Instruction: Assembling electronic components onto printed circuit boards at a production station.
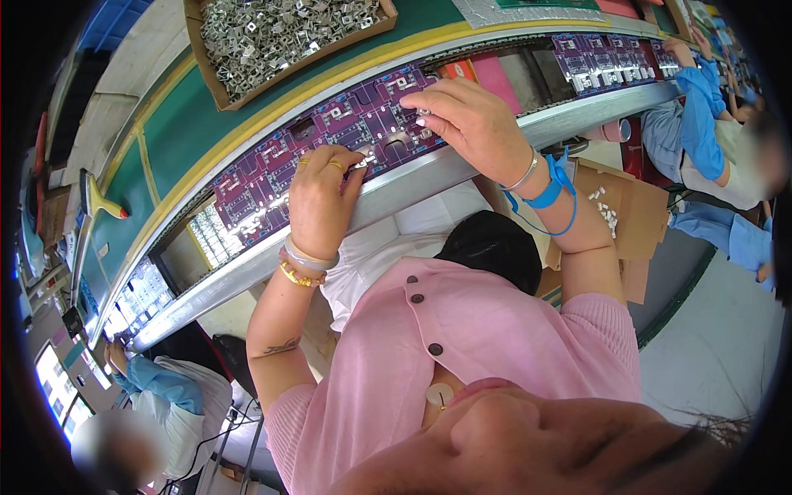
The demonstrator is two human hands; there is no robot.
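A long purple circuit board panel [256, 186] lies on the conveyor track in front of me, with small silver metal parts on it. My left hand [319, 196] rests over its middle, thumb and fingers pinched round a small silver metal part [364, 162] at the board's surface. Over the board's right end is my right hand [474, 124]. Its thumb and forefinger close on another small metal part [424, 114], mostly covered by the fingers. A blue wrist strap [554, 188] circles my right wrist.
Beyond the track stands a cardboard box [203, 66] heaped with small square metal parts. A silver rail [400, 191] runs along the near edge. More purple boards [606, 62] lie on the line at the right. Co-workers sit at both sides. An open carton [639, 198] is beside me.
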